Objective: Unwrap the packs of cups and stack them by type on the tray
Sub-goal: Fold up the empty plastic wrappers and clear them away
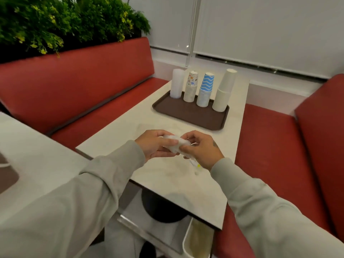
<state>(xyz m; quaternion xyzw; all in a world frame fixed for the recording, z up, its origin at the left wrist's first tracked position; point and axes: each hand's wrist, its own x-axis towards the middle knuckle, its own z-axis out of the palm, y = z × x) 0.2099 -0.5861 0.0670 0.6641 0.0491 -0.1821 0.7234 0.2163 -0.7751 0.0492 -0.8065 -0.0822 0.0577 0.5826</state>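
Observation:
On the far part of the white table stands a brown tray (188,116) with four upside-down cup stacks in a row: clear plastic cups (176,83), small patterned cups (191,86), blue wavy cups (205,89) and tall plain white cups (224,90). Above the table's middle, my left hand (153,144) and my right hand (202,148) both grip a crumpled clear plastic wrapper (176,146) between them. A loose end of the wrapper hangs down under my right hand.
Red bench seats (96,86) run along both sides of the table (167,175). A green plant hedge (55,21) tops the left backrest. A white bin (197,241) stands under the table's near edge, by the black table foot. Another table with a tray lies at the left.

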